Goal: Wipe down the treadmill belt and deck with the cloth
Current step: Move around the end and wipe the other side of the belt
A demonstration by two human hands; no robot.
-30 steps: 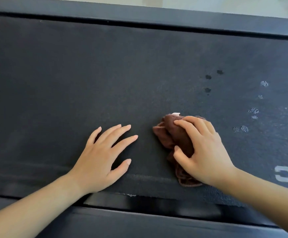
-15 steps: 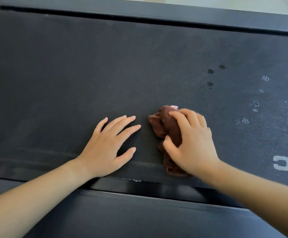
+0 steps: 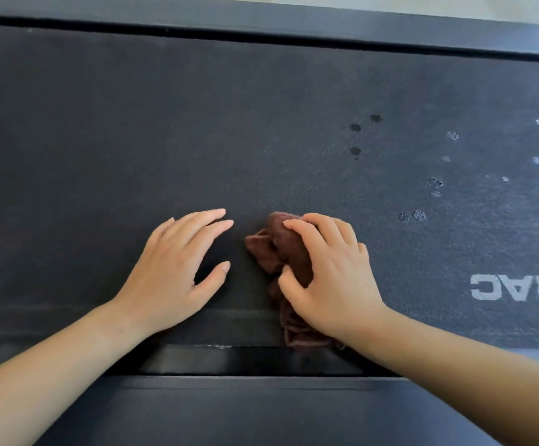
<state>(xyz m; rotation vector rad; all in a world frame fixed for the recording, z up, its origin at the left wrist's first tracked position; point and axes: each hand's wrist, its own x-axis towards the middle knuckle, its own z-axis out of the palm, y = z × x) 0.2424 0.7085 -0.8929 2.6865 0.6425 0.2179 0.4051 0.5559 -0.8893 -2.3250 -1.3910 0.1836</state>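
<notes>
The dark textured treadmill belt (image 3: pixel 133 149) fills most of the view. A bunched brown cloth (image 3: pixel 281 249) lies on the belt near its front edge. My right hand (image 3: pixel 329 278) grips the cloth from above, fingers curled over it and thumb pressed into its side. My left hand (image 3: pixel 174 268) rests flat on the belt just left of the cloth, fingers straight and spread, holding nothing. Part of the cloth is hidden under my right palm.
Dark wet spots (image 3: pixel 355 127) and pale speckled marks (image 3: pixel 419 215) dot the belt to the right. White letters (image 3: pixel 515 287) are printed at the right edge. Black side rails run along the far edge (image 3: pixel 261 17) and the near edge (image 3: pixel 245 410).
My right hand and the cloth have slid left along the belt, closer to my left hand. My left hand has stayed planted on the belt.
</notes>
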